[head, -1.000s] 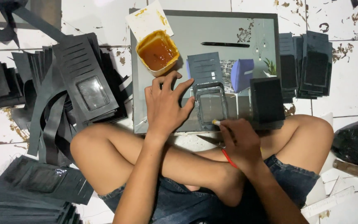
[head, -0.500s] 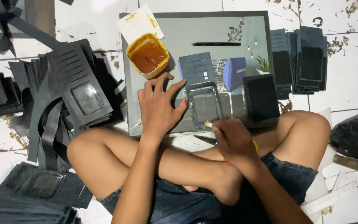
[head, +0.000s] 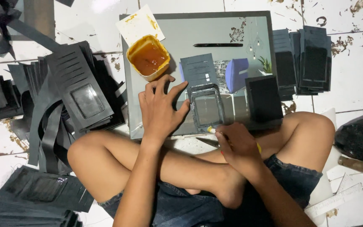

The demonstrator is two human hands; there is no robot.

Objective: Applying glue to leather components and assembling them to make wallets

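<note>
Risk first, left to right. The open tub of amber glue [head: 148, 57] is parked just above the left hand [head: 159, 110]; it could be tipped onto the grey board [head: 215, 29] if that hand is lifted carelessly. The small black window frame piece [head: 206, 108] is pinned only by the thumb side of the left hand, so it could be skewed if pressure is eased while the brush is dragged along its lower edge. Excess glue could be smeared onto the clear window.

Pose: the left hand is laid flat on the board, fingers spread, thumb pressed against the frame's left edge, nothing gripped. The right hand [head: 237, 146] is closed around a yellow-handled brush [head: 211, 130], tip held at the frame's bottom edge, wrist rested over the crossed legs. The frame lies on the board's lower centre, between both hands.
</note>
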